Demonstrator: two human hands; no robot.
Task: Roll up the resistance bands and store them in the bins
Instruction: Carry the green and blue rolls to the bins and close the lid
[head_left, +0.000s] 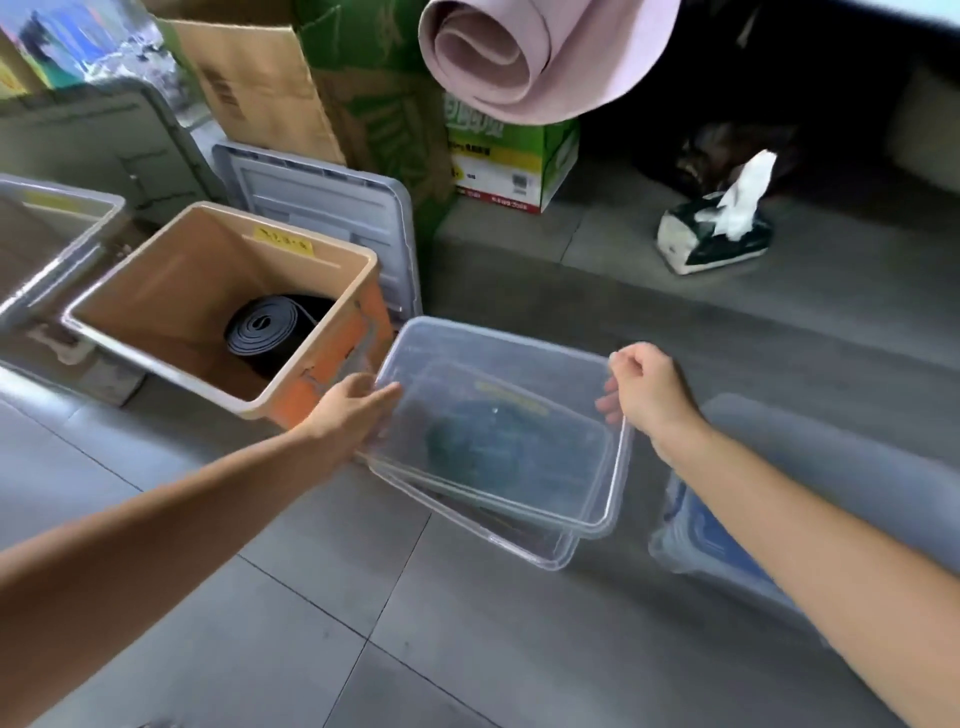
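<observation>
Bands binned, clear bin (519, 358) held mid-frame.
One black rolled band (265, 330) lies in the orange bin (343, 338) at left; a dark teal shape (467, 447), probably another band, shows blurred inside the clear bin. The left hand (358, 410) pinches its left rim and the right hand (644, 395) curls its fingers (623, 358) over the right rim. Storing looks nearly done.

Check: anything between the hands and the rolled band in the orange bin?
Nothing visible. The bin is open-topped and the black band lies bare inside. The left hand and right hand both hold the clear tub beside it.
</observation>
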